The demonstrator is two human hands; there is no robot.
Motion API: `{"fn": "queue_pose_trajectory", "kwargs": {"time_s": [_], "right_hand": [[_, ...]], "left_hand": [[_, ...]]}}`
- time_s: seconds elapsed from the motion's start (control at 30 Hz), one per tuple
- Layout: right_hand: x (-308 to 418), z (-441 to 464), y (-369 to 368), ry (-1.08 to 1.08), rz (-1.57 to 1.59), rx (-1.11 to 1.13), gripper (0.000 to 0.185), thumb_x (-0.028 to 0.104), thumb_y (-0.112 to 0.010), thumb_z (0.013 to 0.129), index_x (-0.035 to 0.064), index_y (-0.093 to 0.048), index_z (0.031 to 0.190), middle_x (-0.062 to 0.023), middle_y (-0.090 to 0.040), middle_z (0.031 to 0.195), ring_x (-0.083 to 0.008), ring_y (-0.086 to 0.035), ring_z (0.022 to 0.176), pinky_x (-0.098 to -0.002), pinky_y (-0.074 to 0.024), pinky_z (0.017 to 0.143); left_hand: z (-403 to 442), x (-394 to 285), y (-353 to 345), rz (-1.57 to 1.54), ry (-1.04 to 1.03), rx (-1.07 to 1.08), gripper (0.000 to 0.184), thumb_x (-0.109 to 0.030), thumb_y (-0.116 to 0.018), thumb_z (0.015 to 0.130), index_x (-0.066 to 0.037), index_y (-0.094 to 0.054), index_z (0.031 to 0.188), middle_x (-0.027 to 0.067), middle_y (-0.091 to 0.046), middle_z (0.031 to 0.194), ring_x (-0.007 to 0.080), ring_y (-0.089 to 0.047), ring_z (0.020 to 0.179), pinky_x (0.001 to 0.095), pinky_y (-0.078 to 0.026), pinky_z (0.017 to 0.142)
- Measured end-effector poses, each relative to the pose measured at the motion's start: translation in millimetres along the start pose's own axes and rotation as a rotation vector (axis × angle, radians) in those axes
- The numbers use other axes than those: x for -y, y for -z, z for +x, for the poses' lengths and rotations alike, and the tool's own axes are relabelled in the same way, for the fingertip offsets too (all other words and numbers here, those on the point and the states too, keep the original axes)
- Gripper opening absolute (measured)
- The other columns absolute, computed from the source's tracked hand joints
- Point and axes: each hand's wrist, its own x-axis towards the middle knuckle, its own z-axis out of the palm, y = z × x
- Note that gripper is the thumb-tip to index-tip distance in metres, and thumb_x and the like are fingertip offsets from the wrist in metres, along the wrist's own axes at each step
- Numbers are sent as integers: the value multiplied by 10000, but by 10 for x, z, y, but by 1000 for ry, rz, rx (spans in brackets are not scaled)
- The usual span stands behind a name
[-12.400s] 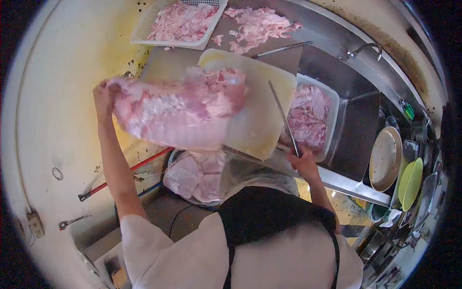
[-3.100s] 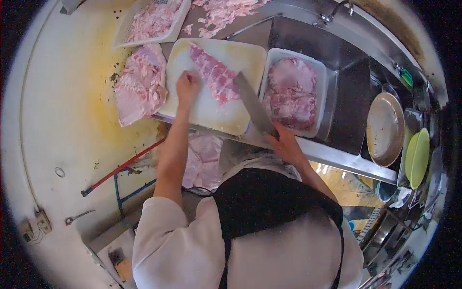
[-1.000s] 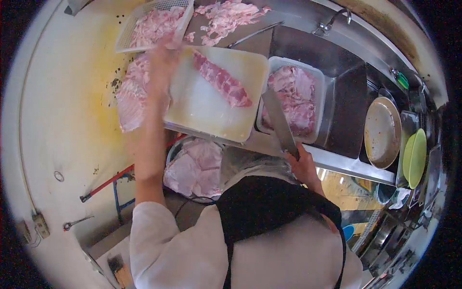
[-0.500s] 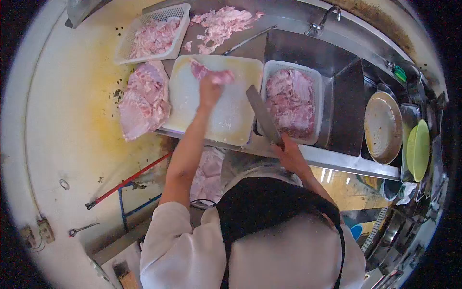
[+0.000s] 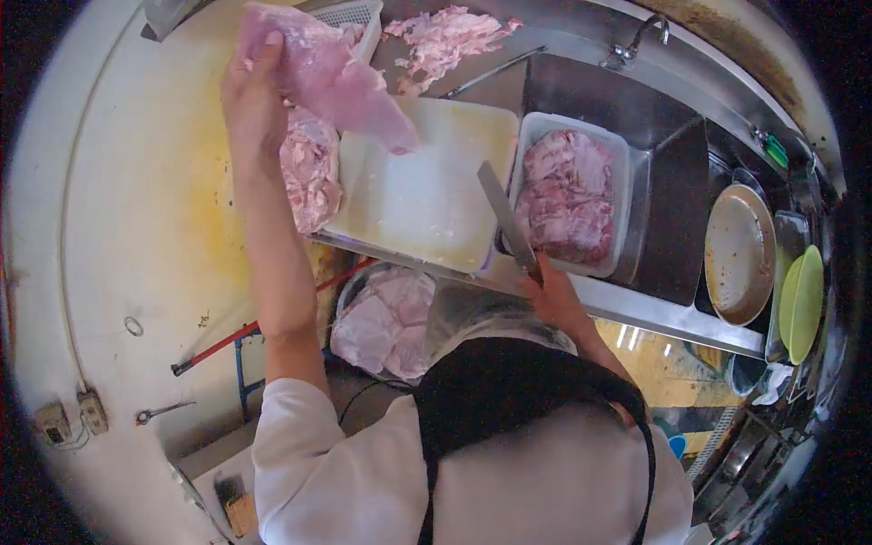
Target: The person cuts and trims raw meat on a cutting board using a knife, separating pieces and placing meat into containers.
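My left hand [image 5: 254,95] grips one end of a broad piece of raw meat [image 5: 331,77], raised at the upper left with its thin end hanging over the white cutting board [image 5: 422,195]. Pinkish raw meat [image 5: 309,173] lies left of the board, partly hidden by my wrist and the raised piece. My right hand [image 5: 549,291] is closed round the handle of a wide-bladed knife [image 5: 504,213], its blade pointing up and away near the board's right edge. A white basket [image 5: 354,18] behind the raised piece is largely covered.
Right of the board, a white tub [image 5: 622,200] holds darker raw meat. Pale meat scraps [image 5: 445,41] lie at the back near a long thin rod [image 5: 495,73]. Below the counter is a bowl of meat [image 5: 386,318]. A sink tap [image 5: 636,41], round pan [image 5: 740,254] and green basin [image 5: 801,304] stand right.
My left hand has left the small meat piece over the board and moved left; it now lifts a large piece from the left side. My right hand keeps the knife nearly in place.
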Motion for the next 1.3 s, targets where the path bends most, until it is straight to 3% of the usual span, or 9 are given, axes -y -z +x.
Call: {"fn": "queue_pose_trajectory", "kwargs": {"time_s": [0.17,0.3,0.33,0.4,0.6,0.87,0.93,1.07,1.3], "right_hand": [[-7,3,-13,50,63,-80,359,196,-598,931,0,-466,1202,-240,-620,842,-417,-609,763,-469,-456,682],[43,19,37,-11,9,2,509,280,-536,953,-31,-393,1329,-334,-608,1036,-507,-585,984,-557,-452,834],[55,37,28,46,-2,-22,511,282,-536,952,-32,-393,1330,-337,-607,1040,-505,-587,985,-559,-455,835],[244,246,70,73,-32,-32,505,275,-535,950,-29,-397,1329,-336,-613,1035,-502,-596,973,-562,-464,828],[833,1173,-78,136,-245,-21,422,220,-534,940,0,-414,1279,-287,-650,900,-486,-631,874,-556,-500,764],[1340,1922,-221,102,-473,92,314,172,-546,909,15,-433,1156,-267,-653,895,-468,-631,884,-574,-496,749],[1414,2088,-411,141,-476,-41,332,150,-544,890,2,-430,1165,-273,-658,893,-469,-642,867,-558,-509,763],[1724,2442,-511,41,-428,51,367,134,-549,863,-30,-425,1167,-277,-660,902,-459,-651,889,-542,-515,777],[1374,1257,-373,-94,-402,159,380,144,-562,880,-40,-417,1178,-295,-654,864,-468,-654,841,-552,-512,732]], "left_hand": [[-223,313,4,-63,311,-12,401,-235,-610,958,31,-558,1253,101,-640,1158,216,-624,1038,332,-498,903],[-312,2101,278,135,630,86,352,-270,-640,919,-28,-611,1173,122,-656,1126,214,-644,957,339,-506,833],[-425,2704,450,356,632,74,318,-271,-640,912,-43,-630,1133,131,-666,1098,213,-649,927,348,-506,807],[-682,3324,683,660,84,156,324,-302,-648,871,-21,-619,1029,107,-650,828,258,-631,740,377,-487,653],[-869,3183,-5,849,-282,97,236,-111,-671,742,-76,-620,970,124,-604,912,373,-565,868,452,-474,779],[-756,3184,-61,885,-193,200,332,-130,-696,687,-80,-601,1001,140,-592,938,377,-552,910,468,-455,802],[-751,3175,-75,916,-106,224,402,-93,-692,631,-91,-604,1023,128,-567,932,368,-543,918,474,-467,774],[-685,3334,15,842,-262,218,368,-146,-700,670,-73,-602,1017,123,-587,940,359,-554,895,461,-472,777],[-658,3476,46,857,-200,233,213,-128,-655,740,-81,-619,945,132,-606,936,359,-579,894,473,-476,782]]}}
